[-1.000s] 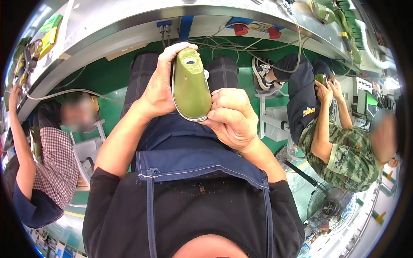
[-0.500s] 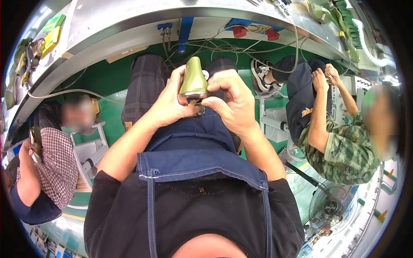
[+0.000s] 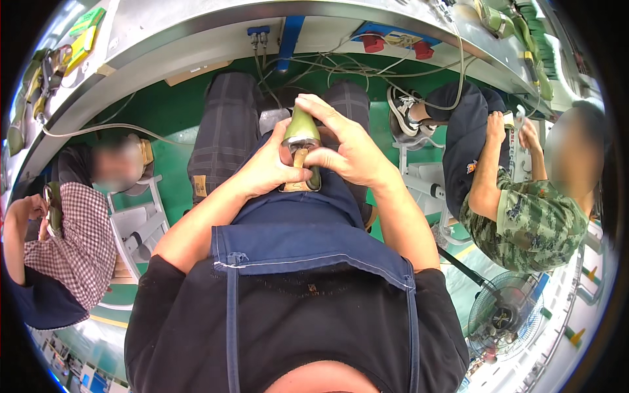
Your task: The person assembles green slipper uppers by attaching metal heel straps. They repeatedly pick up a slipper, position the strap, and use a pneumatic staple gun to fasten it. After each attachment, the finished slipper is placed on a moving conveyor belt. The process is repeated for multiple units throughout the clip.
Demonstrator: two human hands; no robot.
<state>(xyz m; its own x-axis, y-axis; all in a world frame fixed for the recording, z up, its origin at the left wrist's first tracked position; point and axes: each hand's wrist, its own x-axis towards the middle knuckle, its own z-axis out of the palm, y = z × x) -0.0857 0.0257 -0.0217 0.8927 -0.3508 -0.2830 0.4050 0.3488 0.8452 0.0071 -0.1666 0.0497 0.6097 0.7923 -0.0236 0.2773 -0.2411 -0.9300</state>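
Note:
An olive-green, tapered housing (image 3: 301, 126) with a shiny rim and an open end toward me is held over my lap between both hands. My left hand (image 3: 270, 169) wraps its left side, with the thumb below the opening. From the right, my right hand (image 3: 356, 149) spans the housing, its fingers over the far end and its thumb pressed at the opening. A narrow tan strip (image 3: 300, 158) shows in that opening. Below it, at my apron, a flat tan piece (image 3: 295, 186) is partly visible; what it belongs to I cannot tell. My palms hide much of the housing.
A metal-edged workbench (image 3: 216, 27) curves across the far side, with cables (image 3: 341, 64) beneath it. More green parts (image 3: 495, 21) lie on its right end. One co-worker (image 3: 524, 203) sits at the right, another person (image 3: 65, 249) at the left. A fan (image 3: 503, 318) stands behind right.
My right hand's fingers have stretched from the housing's right side over its far end. The housing has tipped, and the tan strip in its opening shows more plainly.

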